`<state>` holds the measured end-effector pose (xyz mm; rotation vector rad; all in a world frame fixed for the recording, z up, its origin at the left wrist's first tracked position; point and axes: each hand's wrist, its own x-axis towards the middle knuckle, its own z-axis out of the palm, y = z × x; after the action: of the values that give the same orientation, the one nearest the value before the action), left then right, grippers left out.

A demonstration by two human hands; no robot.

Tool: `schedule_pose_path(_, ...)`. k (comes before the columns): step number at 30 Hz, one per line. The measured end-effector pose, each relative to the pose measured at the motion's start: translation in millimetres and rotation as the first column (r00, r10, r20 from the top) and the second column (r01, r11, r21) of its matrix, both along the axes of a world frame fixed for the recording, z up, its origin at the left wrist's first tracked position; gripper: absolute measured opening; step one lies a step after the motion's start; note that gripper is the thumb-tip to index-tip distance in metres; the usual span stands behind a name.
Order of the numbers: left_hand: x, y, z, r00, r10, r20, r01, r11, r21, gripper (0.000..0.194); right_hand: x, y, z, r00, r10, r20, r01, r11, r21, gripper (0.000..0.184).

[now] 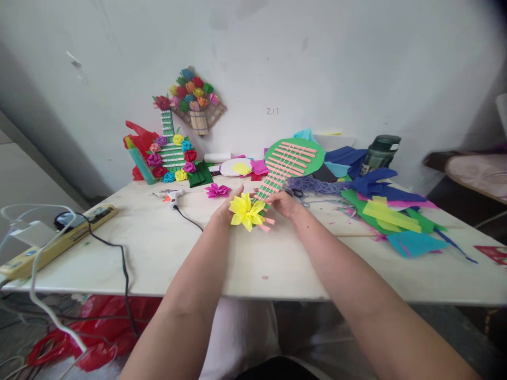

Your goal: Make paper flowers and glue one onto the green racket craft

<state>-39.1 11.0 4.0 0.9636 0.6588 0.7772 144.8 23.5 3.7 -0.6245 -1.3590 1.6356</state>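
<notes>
A guitar-shaped paper craft [293, 158], green with pink sticks and white strings, is held tilted over the table, its round end away from me. A yellow paper flower [247, 212] sits at the near end of its neck. My left hand [226, 207] closes on the neck's left side, its fingers partly hidden behind the flower. From the right, my right hand [284, 203] grips the neck with bent fingers. A magenta paper flower [217, 190] lies on the table left of my hands, near a hot glue gun [172, 197].
A finished guitar craft with paper roses [173, 153] leans on the wall at the back left. Coloured paper scraps [392, 216], purple yarn [317, 184] and a dark green bottle [380, 153] occupy the right. A power strip [63, 243] with cables lies at the left edge.
</notes>
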Motion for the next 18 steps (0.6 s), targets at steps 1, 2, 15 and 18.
schedule_pose_path(1,0.0,-0.2,0.3,1.0,0.006,0.005,-0.006,1.0,-0.02,0.06,-0.2,0.5,0.5,1.0,0.006,0.004,-0.006,1.0,0.019,0.034)
schedule_pose_path(2,0.2,-0.6,0.5,1.0,0.019,0.015,-0.019,0.999,-0.04,0.06,-0.4,0.9,0.5,1.0,0.006,0.007,-0.006,0.999,0.038,0.036)
schedule_pose_path(15,12.5,6.2,-7.0,0.991,-0.129,0.027,0.13,0.991,-0.037,0.051,-0.2,-1.0,-6.3,0.985,0.135,0.104,-0.142,0.988,0.057,0.042)
schedule_pose_path(18,14.5,1.3,-6.4,0.995,-0.089,-0.039,0.088,0.995,-0.038,0.043,2.2,-4.6,-4.1,0.974,0.19,0.123,-0.195,0.98,0.034,0.04)
